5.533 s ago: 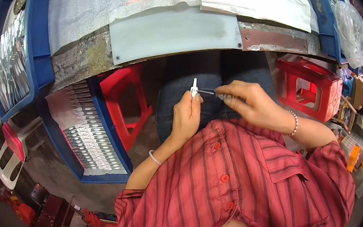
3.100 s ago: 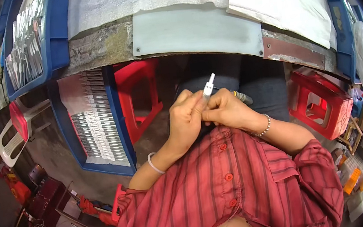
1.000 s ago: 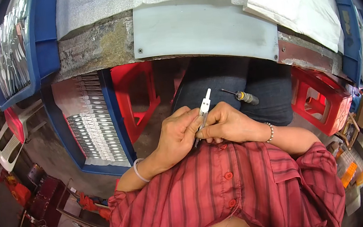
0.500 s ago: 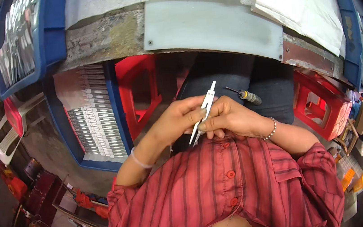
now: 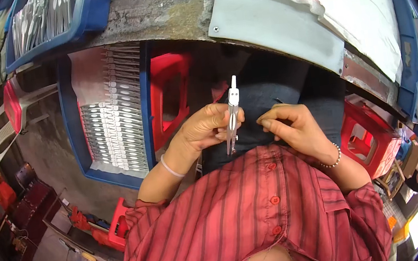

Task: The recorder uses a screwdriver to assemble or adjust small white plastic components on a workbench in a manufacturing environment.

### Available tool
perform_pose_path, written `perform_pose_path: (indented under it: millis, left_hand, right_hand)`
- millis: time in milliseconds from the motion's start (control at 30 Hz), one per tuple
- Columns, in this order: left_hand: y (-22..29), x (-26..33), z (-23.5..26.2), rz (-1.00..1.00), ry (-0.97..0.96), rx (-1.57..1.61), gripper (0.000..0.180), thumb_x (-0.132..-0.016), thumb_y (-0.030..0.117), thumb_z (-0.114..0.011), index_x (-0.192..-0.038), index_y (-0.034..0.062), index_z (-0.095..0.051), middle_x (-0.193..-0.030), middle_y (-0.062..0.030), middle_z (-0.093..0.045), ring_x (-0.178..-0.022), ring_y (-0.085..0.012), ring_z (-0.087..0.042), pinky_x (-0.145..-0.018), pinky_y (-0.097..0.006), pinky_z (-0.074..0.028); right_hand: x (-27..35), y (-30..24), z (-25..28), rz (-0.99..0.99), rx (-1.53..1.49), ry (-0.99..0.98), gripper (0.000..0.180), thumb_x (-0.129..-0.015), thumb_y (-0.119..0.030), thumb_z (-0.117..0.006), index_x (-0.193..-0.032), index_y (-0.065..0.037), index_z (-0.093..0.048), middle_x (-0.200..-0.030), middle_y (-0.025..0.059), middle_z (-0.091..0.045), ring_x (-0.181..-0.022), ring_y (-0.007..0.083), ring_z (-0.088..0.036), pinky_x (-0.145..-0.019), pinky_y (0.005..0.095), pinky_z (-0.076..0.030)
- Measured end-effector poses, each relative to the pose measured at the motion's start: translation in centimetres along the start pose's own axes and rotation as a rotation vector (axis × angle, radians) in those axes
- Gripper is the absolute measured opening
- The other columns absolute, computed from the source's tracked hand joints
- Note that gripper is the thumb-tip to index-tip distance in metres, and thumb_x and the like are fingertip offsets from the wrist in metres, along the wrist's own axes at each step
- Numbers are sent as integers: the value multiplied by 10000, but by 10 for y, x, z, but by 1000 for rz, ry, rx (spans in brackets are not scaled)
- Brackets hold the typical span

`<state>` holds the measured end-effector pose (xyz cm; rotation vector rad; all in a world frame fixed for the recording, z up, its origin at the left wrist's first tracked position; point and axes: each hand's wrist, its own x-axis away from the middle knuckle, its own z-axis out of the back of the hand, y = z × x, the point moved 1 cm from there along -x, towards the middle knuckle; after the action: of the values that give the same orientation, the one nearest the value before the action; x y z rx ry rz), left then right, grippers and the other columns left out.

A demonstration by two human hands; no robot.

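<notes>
My left hand (image 5: 212,126) holds a white and silver drawing compass (image 5: 232,114) upright over my lap. The compass has its white handle at the top and its legs close together, pointing toward my shirt. To the right of it, apart from the compass, is my right hand (image 5: 294,126). Its thumb and fingers are closed in a pinch; anything between them is too small to make out. Rows of similar compasses (image 5: 112,135) lie in a blue crate (image 5: 87,169) at the left.
A worktable with a pale grey plate (image 5: 275,28) and white cloth (image 5: 357,18) spans the far side. Another blue crate (image 5: 84,28) of packed pieces stands at the far left. Red stools (image 5: 167,91) flank my legs, and a white and red chair (image 5: 14,112) stands left.
My right hand has come off the compass and moved right, covering most of the screwdriver on my lap. The compass is now more upright in my left hand. The view has shifted.
</notes>
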<state>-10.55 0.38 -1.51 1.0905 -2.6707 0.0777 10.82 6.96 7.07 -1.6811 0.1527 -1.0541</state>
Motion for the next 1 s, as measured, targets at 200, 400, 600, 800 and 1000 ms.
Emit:
perform_pose_path:
  millis: [200,400,600,800,1000]
  left_hand:
    - [-4,14,13,-37,71,-13,355,-873,283,-677,-990,-48,-626,-887,-18,-490,-578,-43,-361,-490,-159,-340]
    - [-11,18,-19,-157,421,-509,270,-977,254,-532,-916,4,-616,-755,-38,-582,-622,-54,-501,-519,-191,-396]
    - [-27,-11,-55,-126,385,-726,270,-1005,281,-472,-1029,37,-585,-719,-12,-573,-572,-41,-496,-489,-171,-358]
    - [-35,-40,-58,40,393,-821,294,-1015,281,-445,-1083,23,-568,-682,-3,-551,-500,-36,-455,-457,-177,-361]
    - [-39,-53,-55,6,529,-816,246,-1000,225,-477,-1007,19,-612,-640,-9,-548,-445,-37,-409,-393,-190,-311]
  right_hand:
    - [2,-22,-6,298,442,22,112,-852,-36,-621,-930,30,-666,-814,141,-634,-681,244,-616,-620,300,-479]
    - [12,-18,0,401,870,388,390,-784,-62,-676,-1144,8,-543,-971,168,-598,-852,332,-595,-749,373,-479]
    - [35,48,21,146,911,273,445,-836,-58,-619,-1245,-22,-447,-943,196,-594,-894,394,-581,-777,423,-468]
    - [64,-15,28,159,624,336,386,-834,-38,-618,-1200,-11,-495,-1007,207,-615,-871,384,-630,-759,384,-499]
    - [74,-16,37,282,677,242,359,-790,18,-630,-1137,-20,-547,-894,154,-543,-758,336,-572,-658,383,-479]
